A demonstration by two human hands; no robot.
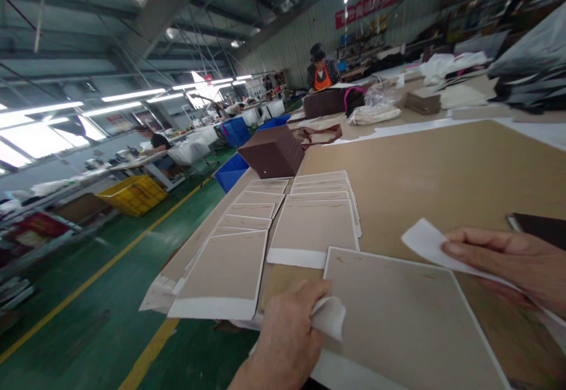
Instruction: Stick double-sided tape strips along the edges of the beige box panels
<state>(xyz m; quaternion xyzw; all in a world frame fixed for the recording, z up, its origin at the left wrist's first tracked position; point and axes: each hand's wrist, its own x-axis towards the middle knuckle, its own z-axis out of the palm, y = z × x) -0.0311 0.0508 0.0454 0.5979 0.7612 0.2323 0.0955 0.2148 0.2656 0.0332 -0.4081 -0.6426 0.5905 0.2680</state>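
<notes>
A beige panel with white edges [398, 313] lies on the table right in front of me. Over its left side, my left hand [294, 325] is closed round a crumpled piece of white paper-like strip [331, 317]. To the right, my right hand [499, 260] pinches a long white strip [424, 241] between thumb and fingers; its tail runs down towards the right edge of the view. Farther off, similar beige panels lie overlapped in two rows, a left row [230, 266] and a middle row [313, 225].
A dark brown box-shaped stack [274, 151] stands beyond the rows. Brown sheeting [420, 160] covers the table. A dark item [539, 228] lies at the right. Blue bins [232, 171] and a yellow bin [132, 195] are on the green floor. A person [322, 71] stands across the table.
</notes>
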